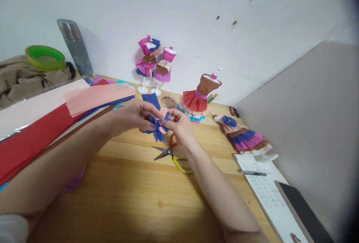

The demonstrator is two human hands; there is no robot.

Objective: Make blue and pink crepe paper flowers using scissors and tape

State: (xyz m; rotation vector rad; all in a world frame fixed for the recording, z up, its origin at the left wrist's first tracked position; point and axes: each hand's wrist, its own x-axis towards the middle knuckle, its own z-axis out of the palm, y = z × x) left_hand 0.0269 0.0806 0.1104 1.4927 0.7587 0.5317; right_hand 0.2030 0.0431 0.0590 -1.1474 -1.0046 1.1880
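Above the middle of the table, a small flower of blue and peach paper (158,132) is pinched between both hands. My left hand (134,114) grips its left side, thumb and forefinger pressed together. On its right side, my right hand (178,125) holds it between thumb and fingers. Open-bladed scissors (168,152) with a red and a yellow handle lie just below, partly behind my right wrist. A blue paper piece (151,101) lies on the table behind the hands, beside a small round clear item (168,101).
Several crepe paper sheets (33,134) cover the left, near a bottle (75,48) and green tape (45,57). Small dress forms (148,60) stand by the wall, another (200,93) right of them. A paper dress (244,136), notebook (260,183) and dark tablet-like object (305,213) lie right.
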